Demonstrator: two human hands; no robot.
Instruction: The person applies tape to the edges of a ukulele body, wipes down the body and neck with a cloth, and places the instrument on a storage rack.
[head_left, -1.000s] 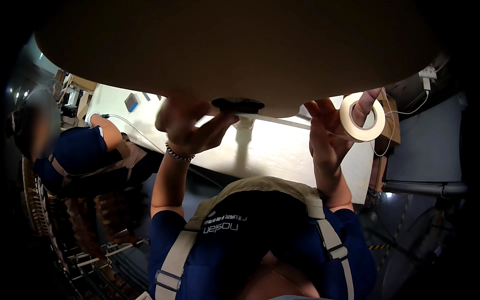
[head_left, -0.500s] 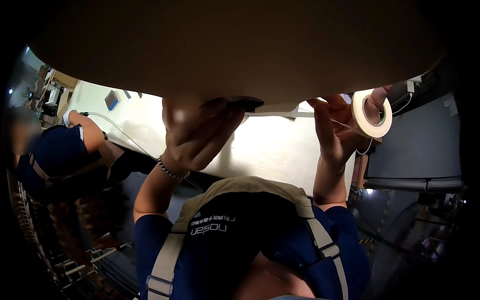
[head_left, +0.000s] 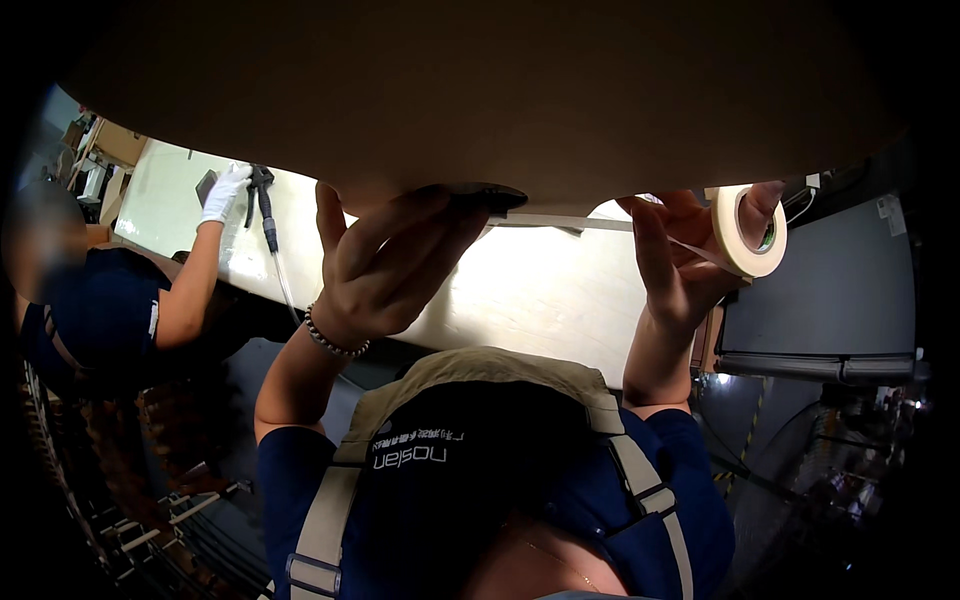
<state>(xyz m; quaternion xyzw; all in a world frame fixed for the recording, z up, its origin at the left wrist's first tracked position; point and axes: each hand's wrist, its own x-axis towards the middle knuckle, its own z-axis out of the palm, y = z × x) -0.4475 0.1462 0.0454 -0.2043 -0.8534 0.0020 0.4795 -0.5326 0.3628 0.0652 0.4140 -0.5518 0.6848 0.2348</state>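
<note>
A large brown curved surface [head_left: 480, 100], of a kind I cannot make out, fills the top and partly hides both hands. At its lower edge my left hand [head_left: 385, 265] is closed, fingers raised and bent around a small dark object [head_left: 490, 196] I cannot name. From there a narrow pale strip of tape [head_left: 580, 222] runs across to my right hand [head_left: 685, 260]. That hand holds a cream tape roll [head_left: 728, 240], a digit through its core, and pinches the strip between thumb and fingers.
Behind my hands stretches a pale worktable [head_left: 530, 300]. On the left a co-worker's white-gloved hand [head_left: 227, 192] is beside a black spray-type gun [head_left: 262, 205] with a clear hose. A grey cabinet-like box [head_left: 820, 290] stands on the right.
My hands stay nearly in place, the tape still stretched between them. At the left, the co-worker's gloved hand has moved right over the table, and the black gun now shows beside it.
</note>
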